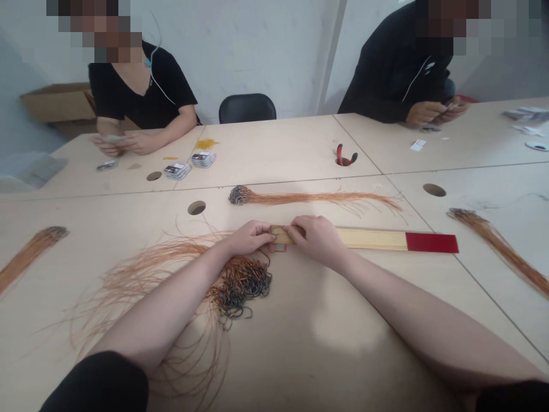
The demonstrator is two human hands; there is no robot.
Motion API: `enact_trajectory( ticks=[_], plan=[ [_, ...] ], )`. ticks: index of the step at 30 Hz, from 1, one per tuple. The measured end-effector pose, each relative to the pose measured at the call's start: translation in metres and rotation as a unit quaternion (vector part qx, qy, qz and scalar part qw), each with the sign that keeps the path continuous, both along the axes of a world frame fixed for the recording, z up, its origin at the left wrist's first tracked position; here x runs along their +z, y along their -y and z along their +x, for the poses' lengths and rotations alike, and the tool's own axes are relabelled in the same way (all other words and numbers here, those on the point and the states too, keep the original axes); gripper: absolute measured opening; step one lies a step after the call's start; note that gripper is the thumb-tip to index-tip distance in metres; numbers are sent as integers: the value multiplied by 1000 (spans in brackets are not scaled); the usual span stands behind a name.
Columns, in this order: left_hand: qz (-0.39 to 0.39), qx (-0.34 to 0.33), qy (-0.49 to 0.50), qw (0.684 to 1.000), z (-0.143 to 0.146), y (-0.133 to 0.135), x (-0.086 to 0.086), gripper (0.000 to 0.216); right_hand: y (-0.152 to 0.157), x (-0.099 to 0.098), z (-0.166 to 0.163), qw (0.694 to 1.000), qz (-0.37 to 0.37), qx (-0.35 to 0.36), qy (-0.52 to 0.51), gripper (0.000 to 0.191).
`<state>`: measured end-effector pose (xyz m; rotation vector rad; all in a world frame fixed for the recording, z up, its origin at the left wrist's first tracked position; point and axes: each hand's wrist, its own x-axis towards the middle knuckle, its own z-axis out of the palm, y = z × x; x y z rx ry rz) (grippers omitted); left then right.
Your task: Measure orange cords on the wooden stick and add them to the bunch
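Note:
A long flat wooden strip (369, 238) with a red end (431, 242) lies across the table in front of me. My left hand (249, 236) pinches at its left end, fingers closed. My right hand (315, 236) rests on the strip beside it, fingers curled onto the wood. A small red-edged piece (278, 248) shows under the strip between my hands. Just below my left wrist lies a heap of dark fishhooks (242, 286) with orange lines (141, 274) fanning out to the left.
A tied bundle of hooks and orange line (309, 198) lies beyond the strip. More bundles lie at the far left (30, 252) and right (501, 246). Red-handled pliers (345, 155), small packets (189, 165), table holes (196, 208), and two seated people in black work across the table.

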<state>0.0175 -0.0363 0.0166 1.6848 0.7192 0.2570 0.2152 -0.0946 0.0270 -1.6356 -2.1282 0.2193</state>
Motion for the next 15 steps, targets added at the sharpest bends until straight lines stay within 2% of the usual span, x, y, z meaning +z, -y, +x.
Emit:
enact_trajectory(
  ticks=[6,9,12,15],
  plan=[
    [23,-2,0,1000,0,2,0,19,2,5,4,999,3,24,-21,30],
    [64,-14,-13,998,0,4,-1,20,4,2,5,999,19,31,-26,29],
    [190,-6,-50,980,0,6,-1,18,4,-4,6,997,71,37,-17,25],
    [351,2,-74,933,0,9,-1,20,5,-10,8,989,142,43,18,24]
  ],
)
